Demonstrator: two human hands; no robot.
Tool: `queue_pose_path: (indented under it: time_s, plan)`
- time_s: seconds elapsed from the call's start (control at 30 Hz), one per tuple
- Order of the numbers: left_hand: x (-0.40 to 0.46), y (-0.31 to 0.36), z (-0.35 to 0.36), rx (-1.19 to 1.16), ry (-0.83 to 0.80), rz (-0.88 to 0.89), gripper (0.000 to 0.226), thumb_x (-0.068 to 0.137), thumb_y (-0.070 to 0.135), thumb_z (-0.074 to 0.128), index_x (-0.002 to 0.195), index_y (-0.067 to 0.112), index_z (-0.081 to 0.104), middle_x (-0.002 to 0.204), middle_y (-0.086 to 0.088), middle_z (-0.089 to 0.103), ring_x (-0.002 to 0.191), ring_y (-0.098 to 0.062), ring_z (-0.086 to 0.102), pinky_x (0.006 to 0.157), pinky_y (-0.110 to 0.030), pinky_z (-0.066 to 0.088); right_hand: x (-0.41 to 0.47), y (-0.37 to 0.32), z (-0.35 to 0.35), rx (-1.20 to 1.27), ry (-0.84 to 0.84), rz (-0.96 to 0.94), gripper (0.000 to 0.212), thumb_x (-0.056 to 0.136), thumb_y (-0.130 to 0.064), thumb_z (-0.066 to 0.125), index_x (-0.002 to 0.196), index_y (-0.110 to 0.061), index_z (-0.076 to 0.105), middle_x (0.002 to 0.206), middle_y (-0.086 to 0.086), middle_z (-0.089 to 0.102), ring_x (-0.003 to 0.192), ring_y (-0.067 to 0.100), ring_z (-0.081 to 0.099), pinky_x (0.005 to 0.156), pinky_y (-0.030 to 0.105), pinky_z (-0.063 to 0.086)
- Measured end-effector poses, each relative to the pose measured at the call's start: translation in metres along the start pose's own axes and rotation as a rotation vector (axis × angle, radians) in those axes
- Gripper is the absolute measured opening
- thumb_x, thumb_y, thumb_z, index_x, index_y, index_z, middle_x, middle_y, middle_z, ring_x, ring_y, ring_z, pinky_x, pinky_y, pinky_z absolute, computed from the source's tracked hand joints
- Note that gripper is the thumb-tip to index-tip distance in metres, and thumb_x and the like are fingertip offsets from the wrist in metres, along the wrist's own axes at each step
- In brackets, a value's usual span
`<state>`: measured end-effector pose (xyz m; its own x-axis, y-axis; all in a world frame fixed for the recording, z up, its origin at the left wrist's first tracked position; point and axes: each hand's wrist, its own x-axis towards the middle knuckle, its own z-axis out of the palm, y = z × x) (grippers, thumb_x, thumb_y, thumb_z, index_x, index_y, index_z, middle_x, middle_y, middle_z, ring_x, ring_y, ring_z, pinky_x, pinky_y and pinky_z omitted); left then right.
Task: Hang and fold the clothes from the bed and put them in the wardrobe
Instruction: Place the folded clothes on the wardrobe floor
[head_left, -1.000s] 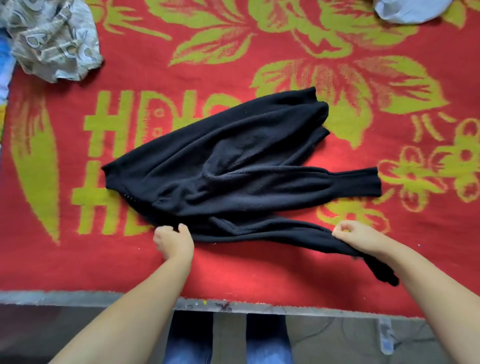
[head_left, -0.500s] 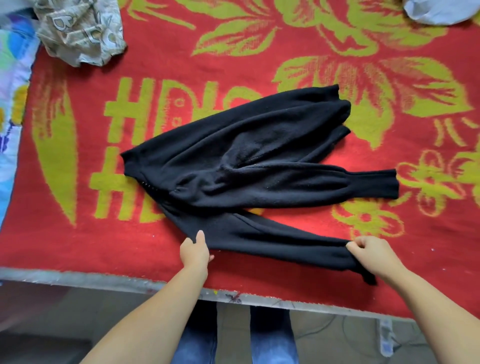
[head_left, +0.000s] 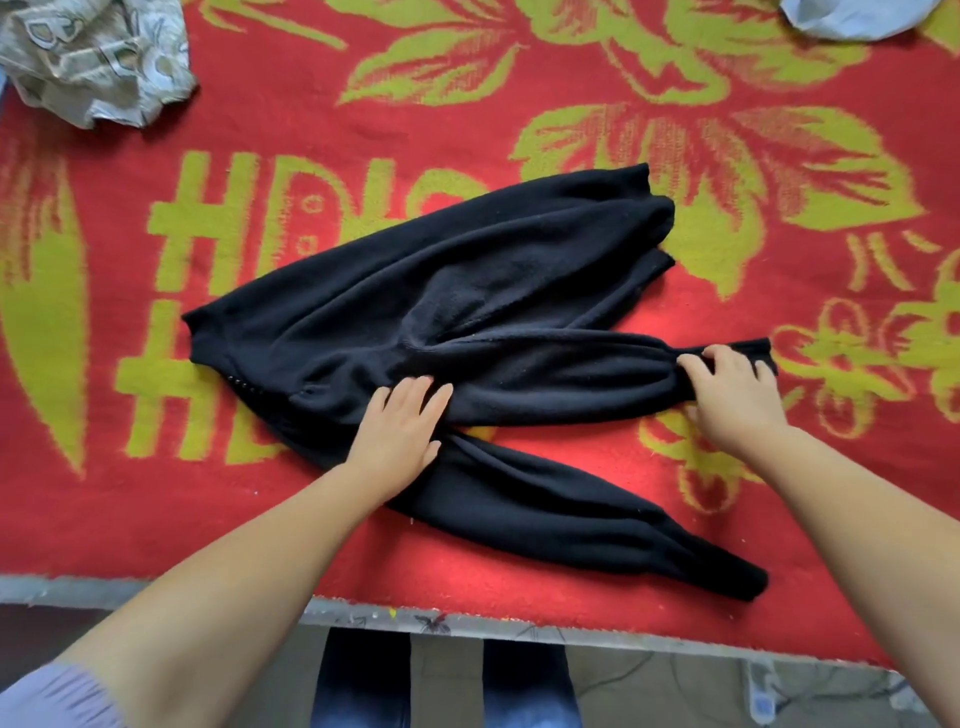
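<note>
A black sweater (head_left: 467, 291) lies spread on the red and green bed cover (head_left: 519, 130), its body slanting from lower left to upper right. One sleeve runs to the right across the middle; the other slants toward the bed's near edge. My left hand (head_left: 402, 426) rests flat, fingers apart, on the sweater where the two sleeves meet. My right hand (head_left: 732, 392) grips the cuff end of the middle sleeve, thumb under the fabric.
A crumpled beige patterned garment (head_left: 98, 57) lies at the top left of the bed. A pale blue cloth (head_left: 852, 18) shows at the top right edge. The bed's grey front edge (head_left: 467, 623) runs along the bottom, with my legs and a cable on the floor below.
Both hands have left the near sleeve and moved up. The left hand now presses flat at the sleeves' junction, and the right has taken hold of the middle sleeve's cuff.
</note>
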<state>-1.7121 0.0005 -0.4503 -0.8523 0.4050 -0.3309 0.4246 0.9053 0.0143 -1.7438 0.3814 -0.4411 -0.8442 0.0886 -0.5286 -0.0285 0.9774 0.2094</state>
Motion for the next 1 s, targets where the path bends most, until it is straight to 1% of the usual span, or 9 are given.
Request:
queue_pose_path:
  time_s: [0.17, 0.27, 0.4, 0.5, 0.6, 0.67, 0.73, 0.87, 1.0]
  plan:
    - [0.027, -0.014, -0.014, -0.144, -0.022, -0.066, 0.036, 0.093, 0.025, 0.054, 0.127, 0.017, 0.056, 0.119, -0.008, 0.054, 0.112, -0.028, 0.049, 0.084, -0.043, 0.044, 0.009, -0.009, -0.012, 0.125, 0.2, -0.039, 0.025, 0.091, -0.011, 0.049, 0.115, -0.007, 0.058, 0.106, 0.02, 0.055, 0.1, 0.04, 0.052, 0.084, 0.046, 0.041]
    - [0.022, -0.031, -0.027, -0.411, 0.058, -0.119, 0.027, 0.095, 0.017, 0.052, 0.118, 0.017, 0.065, 0.113, -0.003, 0.062, 0.113, -0.024, 0.054, 0.088, -0.042, 0.047, -0.023, -0.003, -0.021, 0.242, 0.357, -0.153, 0.013, 0.082, 0.0, 0.06, 0.094, 0.002, 0.062, 0.085, 0.022, 0.056, 0.081, 0.043, 0.056, 0.066, 0.048, 0.043]
    - [-0.011, -0.036, -0.05, -0.496, 0.194, 0.037, 0.024, 0.088, 0.009, 0.06, 0.108, 0.017, 0.072, 0.103, -0.004, 0.066, 0.096, -0.027, 0.061, 0.075, -0.039, 0.053, -0.087, 0.017, -0.016, 0.164, 0.516, -0.319, 0.011, 0.075, -0.003, 0.053, 0.074, 0.001, 0.063, 0.066, 0.018, 0.053, 0.059, 0.038, 0.055, 0.05, 0.042, 0.042]
    - [-0.052, -0.031, -0.046, -0.361, 0.233, 0.311, 0.027, 0.09, 0.02, 0.05, 0.098, 0.019, 0.076, 0.082, -0.008, 0.063, 0.065, -0.027, 0.057, 0.055, -0.031, 0.049, -0.139, 0.034, 0.005, 0.092, 0.47, -0.411, 0.015, 0.067, -0.004, 0.063, 0.08, -0.004, 0.07, 0.071, 0.012, 0.06, 0.061, 0.034, 0.058, 0.049, 0.039, 0.046]
    - [-0.072, -0.033, -0.035, -0.288, 0.141, 0.419, 0.027, 0.089, 0.019, 0.051, 0.093, 0.026, 0.077, 0.071, -0.005, 0.056, 0.055, -0.024, 0.051, 0.052, -0.027, 0.043, -0.171, 0.022, 0.031, -0.004, 0.158, -0.507, 0.055, 0.052, 0.005, 0.079, 0.104, -0.012, 0.074, 0.089, 0.005, 0.068, 0.071, 0.027, 0.065, 0.055, 0.031, 0.052]
    - [-0.069, -0.034, -0.026, -0.182, -0.031, 0.404, 0.025, 0.08, 0.017, 0.064, 0.096, 0.033, 0.076, 0.073, -0.001, 0.055, 0.062, -0.022, 0.055, 0.06, -0.026, 0.044, -0.171, 0.003, 0.043, 0.007, -0.175, -0.52, 0.06, 0.078, -0.006, 0.067, 0.133, -0.026, 0.056, 0.122, -0.005, 0.061, 0.105, 0.018, 0.062, 0.08, 0.028, 0.049]
    - [-0.059, -0.031, -0.021, -0.117, -0.226, 0.342, 0.03, 0.084, 0.021, 0.058, 0.109, 0.033, 0.07, 0.089, 0.0, 0.056, 0.085, -0.022, 0.056, 0.077, -0.03, 0.042, -0.154, -0.011, 0.043, 0.134, -0.274, -0.421, 0.043, 0.095, -0.017, 0.044, 0.135, -0.034, 0.053, 0.131, -0.011, 0.057, 0.119, 0.012, 0.055, 0.092, 0.026, 0.043]
    - [-0.023, -0.018, -0.036, -0.28, -0.133, 0.215, 0.027, 0.081, 0.013, 0.051, 0.103, 0.015, 0.067, 0.093, -0.007, 0.06, 0.09, -0.029, 0.057, 0.074, -0.037, 0.045, -0.077, -0.027, -0.007, 0.525, 0.059, -0.149, 0.028, 0.09, -0.006, 0.053, 0.11, -0.014, 0.07, 0.112, 0.004, 0.07, 0.106, 0.024, 0.063, 0.089, 0.035, 0.048]
    - [0.027, 0.006, -0.055, -0.327, 0.062, 0.128, 0.031, 0.083, 0.004, 0.058, 0.114, 0.006, 0.064, 0.098, -0.012, 0.061, 0.087, -0.033, 0.057, 0.07, -0.042, 0.047, 0.024, -0.025, -0.08, 0.693, 0.192, -0.016, 0.032, 0.091, -0.006, 0.047, 0.116, -0.014, 0.066, 0.114, 0.01, 0.067, 0.103, 0.03, 0.061, 0.083, 0.035, 0.046]
